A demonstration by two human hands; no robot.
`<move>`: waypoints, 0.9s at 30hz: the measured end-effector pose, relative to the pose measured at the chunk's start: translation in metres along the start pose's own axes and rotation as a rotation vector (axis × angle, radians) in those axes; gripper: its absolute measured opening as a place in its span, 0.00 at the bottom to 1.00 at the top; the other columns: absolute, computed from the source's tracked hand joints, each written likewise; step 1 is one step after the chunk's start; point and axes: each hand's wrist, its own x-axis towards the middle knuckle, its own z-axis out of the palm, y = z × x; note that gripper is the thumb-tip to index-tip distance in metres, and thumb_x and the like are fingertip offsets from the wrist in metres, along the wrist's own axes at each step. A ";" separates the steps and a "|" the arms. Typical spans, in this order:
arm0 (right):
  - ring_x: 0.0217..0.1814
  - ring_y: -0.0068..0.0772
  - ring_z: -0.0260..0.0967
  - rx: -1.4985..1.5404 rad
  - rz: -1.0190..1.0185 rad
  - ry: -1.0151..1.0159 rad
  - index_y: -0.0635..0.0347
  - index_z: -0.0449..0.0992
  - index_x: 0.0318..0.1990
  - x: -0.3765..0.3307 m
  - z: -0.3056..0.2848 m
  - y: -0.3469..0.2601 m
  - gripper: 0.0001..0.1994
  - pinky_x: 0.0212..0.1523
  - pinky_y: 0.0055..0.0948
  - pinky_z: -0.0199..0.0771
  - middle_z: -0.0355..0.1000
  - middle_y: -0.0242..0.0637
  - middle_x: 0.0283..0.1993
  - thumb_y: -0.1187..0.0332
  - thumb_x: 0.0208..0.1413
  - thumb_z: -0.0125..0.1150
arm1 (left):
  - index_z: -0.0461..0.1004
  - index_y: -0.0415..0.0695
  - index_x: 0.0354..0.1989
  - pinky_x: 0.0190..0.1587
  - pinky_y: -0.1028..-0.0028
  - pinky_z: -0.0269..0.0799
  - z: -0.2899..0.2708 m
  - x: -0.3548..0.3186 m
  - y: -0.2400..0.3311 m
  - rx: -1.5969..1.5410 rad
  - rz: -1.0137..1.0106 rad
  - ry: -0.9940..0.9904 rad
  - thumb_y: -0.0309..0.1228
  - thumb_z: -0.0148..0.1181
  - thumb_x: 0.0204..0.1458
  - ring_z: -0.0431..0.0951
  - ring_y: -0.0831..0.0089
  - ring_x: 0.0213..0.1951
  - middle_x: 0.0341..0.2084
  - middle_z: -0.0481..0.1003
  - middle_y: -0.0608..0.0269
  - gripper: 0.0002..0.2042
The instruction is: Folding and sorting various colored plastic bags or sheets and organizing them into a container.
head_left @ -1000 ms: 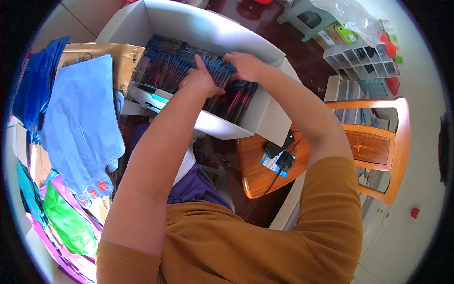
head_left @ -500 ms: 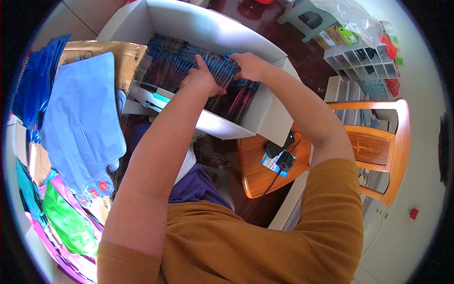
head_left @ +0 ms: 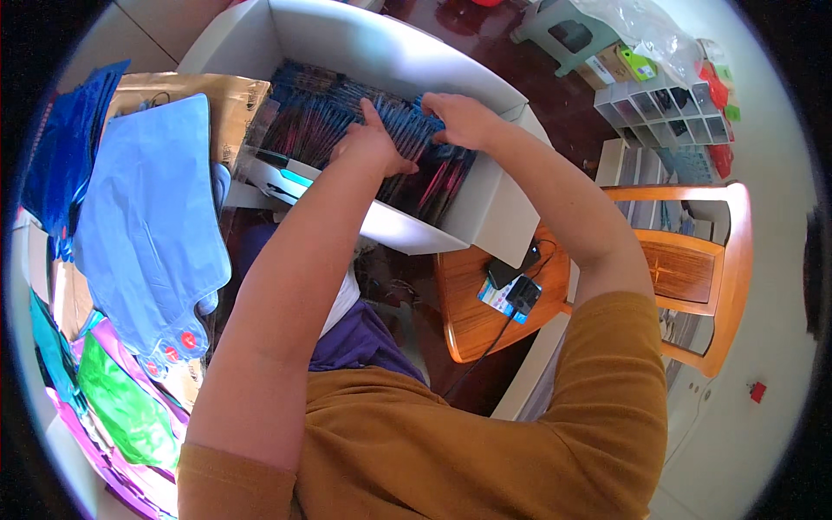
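A long white box [head_left: 347,39] holds rows of thin, flat plastic packets [head_left: 295,121], blue at their top edges with pink and dark parts lower down. My left hand [head_left: 371,149] lies over the packets with its index finger stretched out and its thumb spread to the side. To its right, my right hand [head_left: 464,121] reaches over the box's right part, its fingers bent down at the blue edges and its thumb apart from them. Both hands appear to touch the packets; some fingertips are hidden. A black and turquoise cutter-like tool [head_left: 295,178] rests by the near wall.
Light-blue flat bags [head_left: 152,217] lie over a cardboard box [head_left: 238,108] at left, beside dark-blue bags [head_left: 65,156] and green packaging [head_left: 126,403]. Right of the white box stands a wooden chair [head_left: 464,321] bearing phone-like black devices [head_left: 523,295] and a cable.
My right hand has shifted very slightly to the right at the packets. My left hand stays almost in place, and the white box has not moved.
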 end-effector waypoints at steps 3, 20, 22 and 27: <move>0.54 0.54 0.69 -0.013 -0.023 -0.004 0.60 0.69 0.47 0.001 0.001 0.000 0.24 0.51 0.47 0.70 0.73 0.48 0.47 0.69 0.41 0.71 | 0.24 0.47 0.73 0.63 0.54 0.64 0.001 0.002 -0.002 -0.006 0.011 0.003 0.54 0.75 0.36 0.64 0.51 0.64 0.67 0.55 0.44 0.68; 0.55 0.55 0.69 0.037 0.010 0.024 0.59 0.68 0.48 0.000 0.001 -0.003 0.24 0.51 0.47 0.70 0.72 0.48 0.48 0.71 0.41 0.70 | 0.23 0.37 0.71 0.64 0.56 0.60 0.005 0.017 -0.004 -0.120 -0.011 0.044 0.51 0.56 0.56 0.65 0.47 0.63 0.65 0.57 0.35 0.51; 0.55 0.55 0.69 0.020 -0.010 0.026 0.60 0.67 0.49 0.000 0.001 -0.004 0.25 0.51 0.47 0.70 0.72 0.48 0.49 0.71 0.41 0.70 | 0.23 0.37 0.71 0.64 0.55 0.61 0.005 0.018 -0.004 -0.113 -0.015 0.048 0.51 0.56 0.56 0.65 0.47 0.63 0.65 0.57 0.35 0.52; 0.54 0.55 0.69 -0.017 -0.072 0.024 0.60 0.68 0.50 0.001 0.002 -0.002 0.26 0.52 0.47 0.70 0.72 0.47 0.49 0.71 0.41 0.70 | 0.23 0.39 0.71 0.63 0.51 0.60 0.006 0.018 -0.003 -0.143 -0.022 0.081 0.45 0.57 0.57 0.65 0.45 0.62 0.64 0.57 0.34 0.50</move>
